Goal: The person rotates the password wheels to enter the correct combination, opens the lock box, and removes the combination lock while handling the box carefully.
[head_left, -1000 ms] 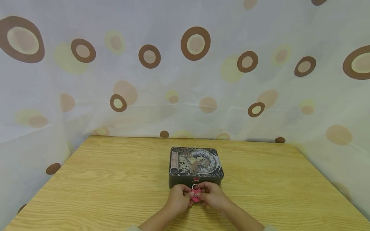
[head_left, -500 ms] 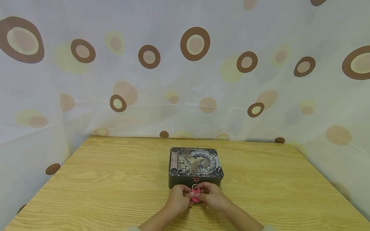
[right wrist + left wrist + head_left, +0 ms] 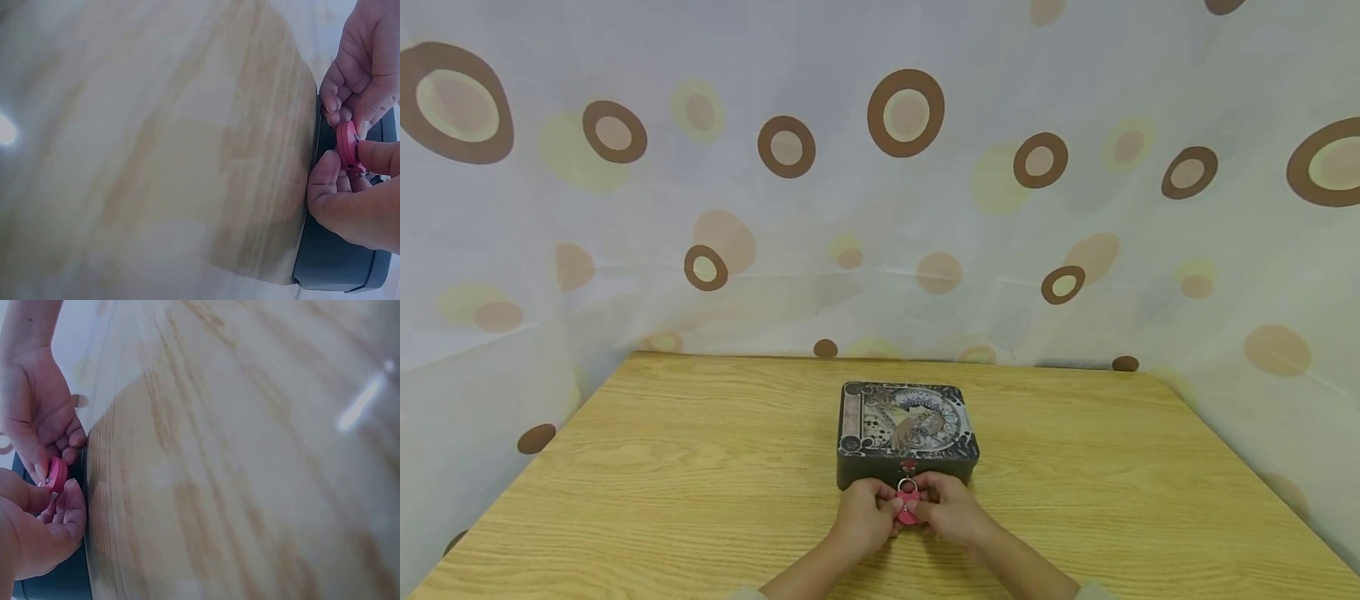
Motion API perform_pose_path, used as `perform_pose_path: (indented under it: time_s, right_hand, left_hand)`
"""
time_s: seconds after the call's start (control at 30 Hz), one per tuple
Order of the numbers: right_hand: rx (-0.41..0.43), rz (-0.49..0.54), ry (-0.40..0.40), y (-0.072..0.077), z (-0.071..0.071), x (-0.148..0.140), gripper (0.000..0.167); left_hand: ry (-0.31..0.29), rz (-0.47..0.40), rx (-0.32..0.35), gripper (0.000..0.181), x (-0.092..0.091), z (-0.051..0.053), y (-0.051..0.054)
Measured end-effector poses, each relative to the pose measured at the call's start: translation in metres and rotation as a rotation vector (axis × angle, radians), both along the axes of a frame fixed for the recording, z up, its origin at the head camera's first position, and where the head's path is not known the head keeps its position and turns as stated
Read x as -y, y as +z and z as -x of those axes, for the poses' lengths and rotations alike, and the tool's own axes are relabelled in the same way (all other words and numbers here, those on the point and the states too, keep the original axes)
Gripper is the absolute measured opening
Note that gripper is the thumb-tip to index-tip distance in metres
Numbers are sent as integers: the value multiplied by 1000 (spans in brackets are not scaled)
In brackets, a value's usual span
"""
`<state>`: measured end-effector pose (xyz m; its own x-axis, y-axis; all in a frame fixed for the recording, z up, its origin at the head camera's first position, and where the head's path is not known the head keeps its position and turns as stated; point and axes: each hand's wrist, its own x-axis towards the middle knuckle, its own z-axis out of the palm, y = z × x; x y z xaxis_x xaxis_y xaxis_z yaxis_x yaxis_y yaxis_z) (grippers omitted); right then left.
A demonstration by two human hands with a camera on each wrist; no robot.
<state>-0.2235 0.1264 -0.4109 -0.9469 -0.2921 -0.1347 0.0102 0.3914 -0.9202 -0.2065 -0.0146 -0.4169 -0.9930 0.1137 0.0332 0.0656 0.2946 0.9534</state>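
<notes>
A small pink padlock (image 3: 907, 508) with a silver shackle is held at the front of a dark tin box (image 3: 907, 421). The box's lid is down and carries a printed picture. My left hand (image 3: 862, 517) pinches the padlock from the left between thumb and fingers. From the right, my right hand (image 3: 955, 510) pinches the same padlock body. Just above the shackle sits a red clasp (image 3: 909, 464) on the box front; whether the shackle passes through it I cannot tell. Both wrist views show the padlock (image 3: 57, 475) edge-on between the two thumbs, close to the box's front wall (image 3: 331, 259).
The box stands on a light wood-grain table (image 3: 715, 467). A pale cloth (image 3: 820, 208) with brown and yellow circles hangs behind the table and along both sides.
</notes>
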Motion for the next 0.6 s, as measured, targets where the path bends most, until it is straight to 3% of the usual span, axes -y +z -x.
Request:
perform_pose_path:
  time_s: [0.6]
  right_hand:
    - [41, 40, 16, 3, -2, -1, 26]
  left_hand:
    - [-12, 0, -29, 8, 1, 1, -2]
